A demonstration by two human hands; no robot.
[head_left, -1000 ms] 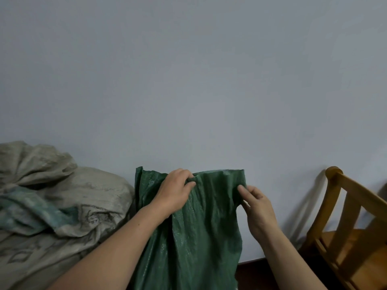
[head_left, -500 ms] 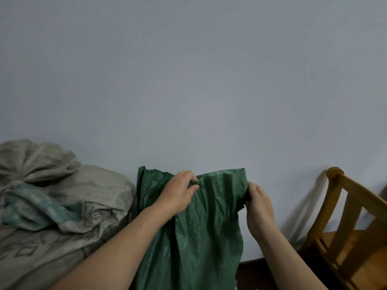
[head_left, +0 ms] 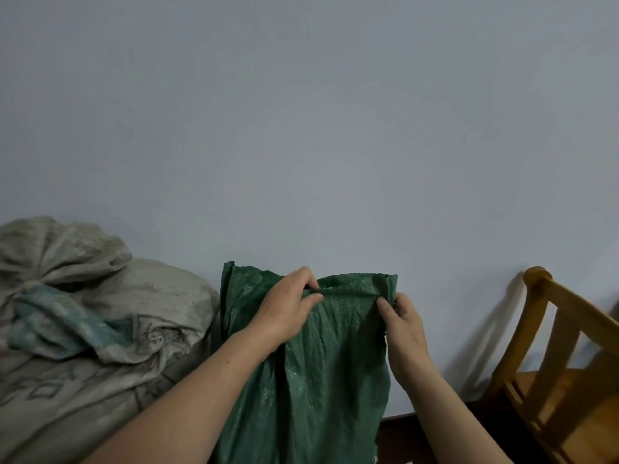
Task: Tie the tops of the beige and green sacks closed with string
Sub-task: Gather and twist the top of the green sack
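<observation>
The green sack (head_left: 311, 373) stands upright against the wall (head_left: 301, 128), between the beige sack (head_left: 110, 336) on its left and a wooden chair (head_left: 562, 363) on its right. Its mouth is not tied. The top edge is raised and partly folded over into a horizontal crease.

The left hand (head_left: 284, 309) is closed on the sack's top near the middle, thumb and fingers pinching the fold. The right hand (head_left: 402, 323) grips the right-hand corner of the top, thumb forward, fingers behind the cloth. Both hands hold the sack material and nothing else.

The beige sack lies slumped, touching or just beside the green one. Its top is bunched toward the upper left; whether a string binds it cannot be told from this view.

No string is visible anywhere in the frame.

Judged stage: gathering the green sack's mouth ahead of tying.

Risks noted:
- Both hands are occupied with the cloth. Fetching a string will likely require releasing one grip, and the fold may then spring open.
- The woven material looks slick and stiff; a loose gather could slip out of a pinch hold.
- The left corner of the mouth stands free, outside either grip. If left out of the gather, the closure would gape there.
- The lower sack is out of frame, so its fill and stability cannot be assessed; a pull upward could tip it.
</observation>
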